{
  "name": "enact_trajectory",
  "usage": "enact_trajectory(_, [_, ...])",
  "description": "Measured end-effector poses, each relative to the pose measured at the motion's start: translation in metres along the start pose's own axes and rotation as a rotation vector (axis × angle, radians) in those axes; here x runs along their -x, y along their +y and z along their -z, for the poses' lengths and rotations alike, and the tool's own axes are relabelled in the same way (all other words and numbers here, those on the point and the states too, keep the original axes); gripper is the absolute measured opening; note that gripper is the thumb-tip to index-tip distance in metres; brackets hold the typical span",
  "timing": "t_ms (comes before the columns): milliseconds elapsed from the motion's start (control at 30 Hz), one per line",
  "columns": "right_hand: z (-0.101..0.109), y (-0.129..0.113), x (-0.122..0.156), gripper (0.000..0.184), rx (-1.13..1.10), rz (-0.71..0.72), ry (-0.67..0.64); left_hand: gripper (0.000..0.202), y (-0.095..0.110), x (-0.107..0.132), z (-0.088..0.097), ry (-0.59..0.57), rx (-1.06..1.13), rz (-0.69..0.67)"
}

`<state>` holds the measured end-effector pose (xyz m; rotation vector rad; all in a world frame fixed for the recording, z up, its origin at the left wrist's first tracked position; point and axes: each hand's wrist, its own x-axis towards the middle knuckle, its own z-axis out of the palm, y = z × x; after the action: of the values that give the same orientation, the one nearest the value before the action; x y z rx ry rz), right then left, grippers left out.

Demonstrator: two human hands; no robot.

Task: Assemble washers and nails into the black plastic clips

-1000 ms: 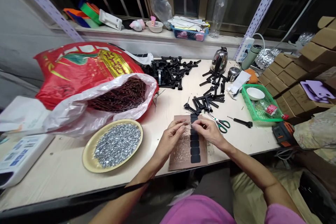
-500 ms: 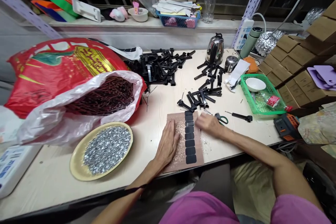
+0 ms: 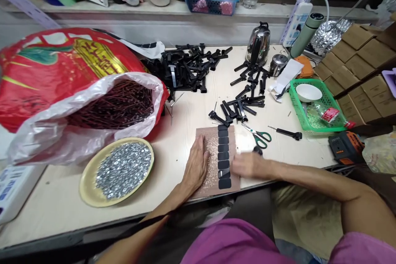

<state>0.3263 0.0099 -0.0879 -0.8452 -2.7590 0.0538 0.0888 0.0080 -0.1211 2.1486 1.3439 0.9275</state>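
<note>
My left hand (image 3: 197, 165) lies flat with fingers stretched out on the brown board (image 3: 202, 190), left of a column of black rounded pieces (image 3: 223, 156). Pale specks cover the board beside that hand. At the column's right edge, near its lower pieces, is my right hand (image 3: 252, 166), smeared by motion and closed. From its upper side sticks out the dark round end of a tool (image 3: 258, 150); the rest is hidden in the hand. Green-handled scissors (image 3: 259, 135) lie just beyond, and a black plastic part (image 3: 289, 133) with a thin metal shaft lies farther right.
On the left are a red sack (image 3: 74, 55) of dark thin pieces and a yellow bowl (image 3: 84, 192) of small metal bits. Black plastic parts (image 3: 185, 70) lie in piles behind the board. A kettle (image 3: 258, 43), a green basket (image 3: 297, 117) and cartons (image 3: 355, 60) stand at right.
My right hand has moved down along the black column, toward the front edge, and the dark tool end moved with it. The scissors now show fully. My left hand stays on the board.
</note>
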Motion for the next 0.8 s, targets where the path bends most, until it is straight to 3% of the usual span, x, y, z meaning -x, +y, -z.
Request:
enact_trajectory(133, [0.012,0.017,-0.008,0.033,0.079,-0.187,0.112,0.057,0.001,-0.001,0.001,-0.003,-0.035,-0.031])
enact_trajectory(267, [0.013,0.034,-0.02,0.036,0.094,-0.217,0.123,0.056,0.001,-0.001,0.0,0.005,-0.057,-0.037])
enact_trajectory(400, [0.01,0.037,-0.024,0.033,0.026,-0.286,0.106,0.054,-0.001,-0.001,-0.002,0.007,-0.072,-0.042])
enact_trajectory(500, [0.024,0.022,-0.028,0.029,-0.145,-0.358,0.139,0.054,-0.003,-0.001,-0.002,-0.005,-0.076,-0.043])
enact_trajectory(600, [0.052,-0.022,-0.026,0.019,-0.565,-0.51,0.18,0.055,-0.003,-0.002,0.001,-0.018,-0.059,-0.046])
enact_trajectory(667, [0.067,-0.062,-0.019,0.013,-1.044,-0.722,0.008,0.056,-0.002,-0.003,0.003,-0.039,-0.044,-0.053])
enact_trajectory(733, [0.072,-0.099,-0.01,0.012,-1.55,-0.963,-0.387,0.055,-0.003,-0.005,0.004,-0.049,-0.048,-0.053])
enact_trajectory(800, [0.06,-0.127,-0.003,0.016,-1.836,-1.238,-0.723,0.056,-0.003,-0.007,0.004,-0.05,-0.049,-0.049])
